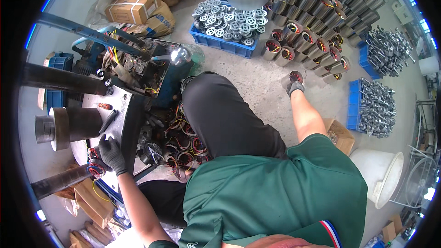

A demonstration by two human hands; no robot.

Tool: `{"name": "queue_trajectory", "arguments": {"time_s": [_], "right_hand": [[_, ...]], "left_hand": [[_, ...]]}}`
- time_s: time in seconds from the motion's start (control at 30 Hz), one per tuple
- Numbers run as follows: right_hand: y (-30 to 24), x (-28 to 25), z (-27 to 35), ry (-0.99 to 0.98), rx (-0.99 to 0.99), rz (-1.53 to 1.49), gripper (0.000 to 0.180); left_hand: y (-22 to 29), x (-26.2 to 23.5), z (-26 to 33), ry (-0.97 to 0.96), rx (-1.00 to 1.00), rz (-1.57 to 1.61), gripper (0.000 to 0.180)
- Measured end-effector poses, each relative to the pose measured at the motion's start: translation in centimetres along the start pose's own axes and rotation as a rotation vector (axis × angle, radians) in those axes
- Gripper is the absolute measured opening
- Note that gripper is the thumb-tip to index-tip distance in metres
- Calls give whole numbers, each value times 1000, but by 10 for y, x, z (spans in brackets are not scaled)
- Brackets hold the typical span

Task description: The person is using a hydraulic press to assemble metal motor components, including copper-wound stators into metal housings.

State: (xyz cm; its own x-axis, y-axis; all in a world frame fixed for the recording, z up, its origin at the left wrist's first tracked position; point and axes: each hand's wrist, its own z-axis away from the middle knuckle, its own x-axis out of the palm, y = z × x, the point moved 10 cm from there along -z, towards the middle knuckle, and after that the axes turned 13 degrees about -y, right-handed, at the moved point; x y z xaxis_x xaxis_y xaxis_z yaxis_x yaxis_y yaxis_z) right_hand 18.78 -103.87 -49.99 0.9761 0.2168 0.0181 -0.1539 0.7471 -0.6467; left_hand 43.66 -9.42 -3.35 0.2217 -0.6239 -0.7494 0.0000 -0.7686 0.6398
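Observation:
My right hand (295,87), in a dark grey glove, reaches out to the floor and grips the rim of a metal motor housing (285,82) with red windings inside. My left hand (111,155), also gloved, lies on the metal plate (125,110) of a press, its fingers stretched out. Just beside it, touching or nearly so, is a stator (95,164) with red and blue windings. A black bar-shaped tool (108,121) and a red-handled screwdriver (104,106) lie farther along the plate. The left palm is hidden.
Rows of motor housings (317,46) stand at the far right. A blue crate (223,43) holds round metal end covers; two more blue crates (353,105) hold metal shafts. Wound stators (183,158) crowd beside my legs. A white bucket (374,174) and a cardboard box (339,135) stand right.

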Motion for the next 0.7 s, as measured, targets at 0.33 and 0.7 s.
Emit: {"name": "queue_trajectory", "arguments": {"time_s": [0.33, 0.7], "right_hand": [[-62, 31, -60, -116, -199, -181, 20], [-59, 56, -80, -366, -99, 15, 45]], "left_hand": [[-14, -5, -7, 22, 68, -224, 30], [20, -5, 4, 116, 97, -375, 36]]}}
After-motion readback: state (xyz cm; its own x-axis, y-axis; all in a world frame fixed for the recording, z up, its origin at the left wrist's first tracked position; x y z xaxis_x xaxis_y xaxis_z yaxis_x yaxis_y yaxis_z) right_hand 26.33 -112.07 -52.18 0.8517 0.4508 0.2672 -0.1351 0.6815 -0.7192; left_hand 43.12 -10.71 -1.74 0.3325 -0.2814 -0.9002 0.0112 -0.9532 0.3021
